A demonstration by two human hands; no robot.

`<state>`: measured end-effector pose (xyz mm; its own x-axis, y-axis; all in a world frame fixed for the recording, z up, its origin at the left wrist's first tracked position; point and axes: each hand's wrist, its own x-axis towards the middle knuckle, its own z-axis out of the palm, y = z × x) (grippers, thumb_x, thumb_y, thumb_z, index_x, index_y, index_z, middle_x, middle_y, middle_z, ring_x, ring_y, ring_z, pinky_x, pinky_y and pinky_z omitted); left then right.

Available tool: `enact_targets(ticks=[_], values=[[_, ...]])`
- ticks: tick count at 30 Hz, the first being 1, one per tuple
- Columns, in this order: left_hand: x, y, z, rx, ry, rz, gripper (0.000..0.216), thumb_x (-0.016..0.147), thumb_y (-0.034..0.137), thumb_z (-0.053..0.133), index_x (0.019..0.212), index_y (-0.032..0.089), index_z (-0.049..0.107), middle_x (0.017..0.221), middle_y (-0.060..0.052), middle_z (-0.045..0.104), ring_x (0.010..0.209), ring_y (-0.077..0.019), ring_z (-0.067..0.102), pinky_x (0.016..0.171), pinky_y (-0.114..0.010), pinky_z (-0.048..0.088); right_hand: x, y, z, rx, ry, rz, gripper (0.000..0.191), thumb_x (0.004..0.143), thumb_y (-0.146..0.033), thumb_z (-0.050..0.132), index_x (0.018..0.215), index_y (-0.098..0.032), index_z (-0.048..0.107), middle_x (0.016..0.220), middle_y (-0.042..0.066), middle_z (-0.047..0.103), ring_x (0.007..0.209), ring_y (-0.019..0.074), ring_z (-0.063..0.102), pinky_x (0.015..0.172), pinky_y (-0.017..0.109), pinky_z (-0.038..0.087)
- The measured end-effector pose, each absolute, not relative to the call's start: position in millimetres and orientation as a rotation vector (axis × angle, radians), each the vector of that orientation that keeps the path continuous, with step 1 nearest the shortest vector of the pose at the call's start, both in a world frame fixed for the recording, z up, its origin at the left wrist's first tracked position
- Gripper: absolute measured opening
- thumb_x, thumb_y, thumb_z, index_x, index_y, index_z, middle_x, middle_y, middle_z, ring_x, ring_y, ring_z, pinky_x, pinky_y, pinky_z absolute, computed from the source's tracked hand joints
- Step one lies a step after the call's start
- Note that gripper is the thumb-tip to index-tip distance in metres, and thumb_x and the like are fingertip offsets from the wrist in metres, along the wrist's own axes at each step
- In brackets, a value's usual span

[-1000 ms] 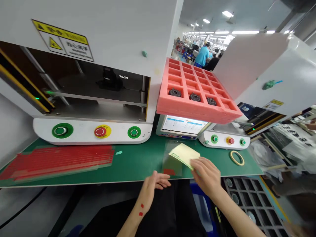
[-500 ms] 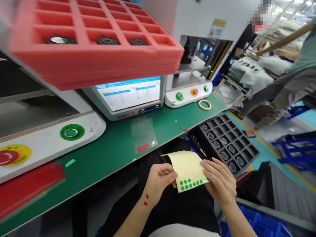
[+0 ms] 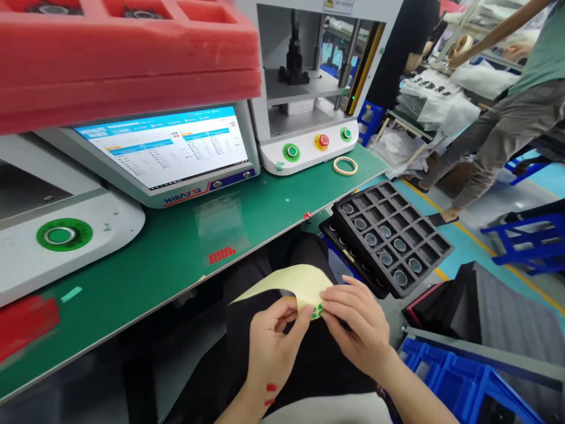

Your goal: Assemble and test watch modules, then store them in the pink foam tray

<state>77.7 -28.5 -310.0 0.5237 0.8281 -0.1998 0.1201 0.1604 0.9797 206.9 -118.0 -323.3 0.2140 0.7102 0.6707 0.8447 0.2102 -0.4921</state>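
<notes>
A pale yellow sticker sheet [image 3: 291, 280] with small round green stickers curves over my lap, held between both hands. My left hand [image 3: 278, 338] pinches its lower edge between thumb and fingers. On the other side of the green dots, my right hand [image 3: 355, 324] also grips the sheet, fingertips close to the left thumb. Most of the green stickers are hidden by my fingers and the bend in the sheet. Two small red stickers [image 3: 271, 387] sit on my left wrist.
A green workbench [image 3: 176, 253] carries a screen [image 3: 168, 147], a press machine [image 3: 304, 144], a tape roll [image 3: 345, 166] and a clear bag [image 3: 220, 224] with red pieces. Red foam trays [image 3: 132, 76] overhang it. A black tray [image 3: 392, 235] holds round parts at right. Another person [image 3: 498, 112] stands beyond.
The sheet has gone from nearly flat to strongly curved, its far end swung left. My hands have come closer together around the green stickers. The camera view has turned right.
</notes>
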Motion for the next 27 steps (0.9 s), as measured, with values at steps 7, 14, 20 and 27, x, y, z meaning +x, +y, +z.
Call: enact_targets(ticks=[7,14,20,27], values=[[92.2,-36.3,-316.1,1.650,0.953,0.594,0.025,0.078,0.036,0.065,0.060,0.019,0.061,0.058,0.000,0.065,0.057,-0.0154,0.062,0.060,-0.021,0.054,210.9,-122.8,-329.4,-1.578,-1.354,-0.156,0.017,0.083,-0.004,0.065,0.093,-0.017,0.065,0.086,0.004,0.076,0.077,0.0141,0.070,0.092,0.039,0.053],[114.7,-33.4,-324.7,1.671,0.930,0.660,0.024,0.076,0.033,0.067,0.058,0.020,0.060,0.054,0.004,0.060,0.049,-0.0101,0.055,0.052,-0.017,0.047,226.3,-126.3,-337.8,-1.645,-1.359,-0.312,0.013,0.084,-0.009,0.066,0.094,-0.017,0.065,0.087,0.003,0.077,0.073,0.0133,0.071,0.091,0.037,0.054],[137.5,-29.5,-322.1,1.460,0.964,0.651,0.014,0.072,0.031,0.072,0.065,0.019,0.070,0.062,0.002,0.069,0.057,-0.0148,0.064,0.060,-0.020,0.055,237.0,-123.3,-334.3,-1.667,-1.315,-0.234,0.016,0.084,-0.005,0.064,0.095,-0.017,0.065,0.086,0.004,0.077,0.074,0.0132,0.073,0.085,0.033,0.058],[135.7,-13.4,-318.7,1.544,1.011,0.585,0.023,0.072,0.036,0.073,0.058,0.018,0.069,0.053,0.001,0.065,0.046,-0.0122,0.057,0.046,-0.019,0.048,235.5,-112.4,-330.4,-1.622,-1.206,-0.033,0.016,0.085,-0.007,0.064,0.093,-0.021,0.067,0.073,-0.001,0.076,0.067,0.0138,0.074,0.074,0.024,0.063]])
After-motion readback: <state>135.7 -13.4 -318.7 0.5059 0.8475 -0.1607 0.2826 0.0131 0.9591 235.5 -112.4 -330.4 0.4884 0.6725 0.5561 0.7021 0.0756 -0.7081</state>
